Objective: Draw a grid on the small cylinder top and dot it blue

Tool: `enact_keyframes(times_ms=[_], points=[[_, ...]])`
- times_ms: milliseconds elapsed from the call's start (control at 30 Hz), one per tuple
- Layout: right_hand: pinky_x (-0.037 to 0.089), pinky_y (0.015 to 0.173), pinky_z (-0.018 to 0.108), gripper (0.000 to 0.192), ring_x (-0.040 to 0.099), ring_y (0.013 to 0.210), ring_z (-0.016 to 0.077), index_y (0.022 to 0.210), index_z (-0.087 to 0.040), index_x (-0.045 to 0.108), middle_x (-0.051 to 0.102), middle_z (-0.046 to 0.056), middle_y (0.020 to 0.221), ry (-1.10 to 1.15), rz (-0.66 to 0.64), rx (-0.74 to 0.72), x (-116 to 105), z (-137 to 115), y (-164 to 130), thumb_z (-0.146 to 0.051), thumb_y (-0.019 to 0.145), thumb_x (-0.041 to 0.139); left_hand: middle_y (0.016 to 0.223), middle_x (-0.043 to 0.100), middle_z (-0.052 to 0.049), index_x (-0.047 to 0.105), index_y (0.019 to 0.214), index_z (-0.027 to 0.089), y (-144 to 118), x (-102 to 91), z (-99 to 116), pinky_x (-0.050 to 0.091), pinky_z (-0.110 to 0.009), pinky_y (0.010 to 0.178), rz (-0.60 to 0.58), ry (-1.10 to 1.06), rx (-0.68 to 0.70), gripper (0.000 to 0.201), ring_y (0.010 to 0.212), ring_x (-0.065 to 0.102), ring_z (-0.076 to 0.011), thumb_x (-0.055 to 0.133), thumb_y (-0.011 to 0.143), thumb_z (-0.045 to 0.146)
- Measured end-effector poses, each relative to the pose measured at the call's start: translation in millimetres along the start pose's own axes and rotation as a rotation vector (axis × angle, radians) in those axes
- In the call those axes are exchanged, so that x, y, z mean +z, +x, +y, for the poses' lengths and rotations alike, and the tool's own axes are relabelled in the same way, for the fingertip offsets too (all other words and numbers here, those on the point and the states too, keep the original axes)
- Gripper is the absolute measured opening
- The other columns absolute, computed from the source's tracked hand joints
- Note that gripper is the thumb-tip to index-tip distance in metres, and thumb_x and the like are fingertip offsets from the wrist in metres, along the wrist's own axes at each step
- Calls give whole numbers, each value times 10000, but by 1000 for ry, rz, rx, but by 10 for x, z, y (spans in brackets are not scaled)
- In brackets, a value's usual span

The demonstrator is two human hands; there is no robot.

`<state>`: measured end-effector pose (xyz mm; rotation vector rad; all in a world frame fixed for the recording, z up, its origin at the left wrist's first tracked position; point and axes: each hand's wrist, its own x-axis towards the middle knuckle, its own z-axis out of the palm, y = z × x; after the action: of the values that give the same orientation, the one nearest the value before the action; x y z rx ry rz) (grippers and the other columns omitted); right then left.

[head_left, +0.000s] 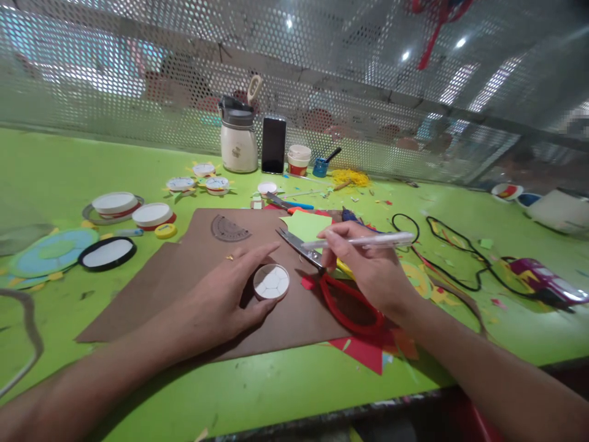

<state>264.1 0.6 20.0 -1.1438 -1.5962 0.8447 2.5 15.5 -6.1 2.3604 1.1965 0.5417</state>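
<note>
My left hand [226, 291] lies flat on a brown paper sheet [184, 288], fingers spread, its thumb and forefinger cupping a small round white lid [271, 282] marked with a hexagon pattern. My right hand [368, 267] holds a white pen [363, 241] level above the table, its tip pointing left. Under that hand lie red-handled scissors [343, 294], their blades reaching toward a lime paper piece [307, 224]. A clear protractor [229, 229] rests on the brown sheet's far part.
On the green table [285, 387]: round lids and paper discs at left [115, 202], a white jug [238, 142], a black phone [273, 145], small paint cups [299, 159], a glue gun [545, 279] with black cord at right. Perforated metal screen [322, 80] behind.
</note>
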Motion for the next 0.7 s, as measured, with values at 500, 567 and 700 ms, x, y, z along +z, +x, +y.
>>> enact_keyframes(times_ms=[500, 567, 700], points=[[615, 769, 341, 172, 761, 819, 191, 1086, -218, 742, 807, 34, 913, -51, -54, -68, 21, 8, 17, -359, 1012, 678, 1441, 705, -148, 433, 1640, 268, 26, 43, -107, 540, -555, 1055, 19, -111, -7, 903, 1280, 673, -400, 751, 850, 567], [604, 726, 321, 146, 750, 794, 185, 1073, -222, 737, 799, 27, 895, -60, -65, -67, 34, 1, 6, -332, 1001, 674, 1447, 700, -154, 429, 1641, 251, 37, 15, -53, 541, -555, 1053, 5, -114, -35, 911, 1279, 672, -401, 757, 843, 545], [501, 605, 288, 152, 647, 647, 154, 911, -231, 684, 700, -20, 714, -120, -75, -42, 51, -38, -14, -363, 985, 667, 1444, 700, -154, 435, 1632, 233, 51, -10, 2, 530, -553, 1077, 3, -114, -51, 912, 1300, 664, -400, 767, 834, 525]])
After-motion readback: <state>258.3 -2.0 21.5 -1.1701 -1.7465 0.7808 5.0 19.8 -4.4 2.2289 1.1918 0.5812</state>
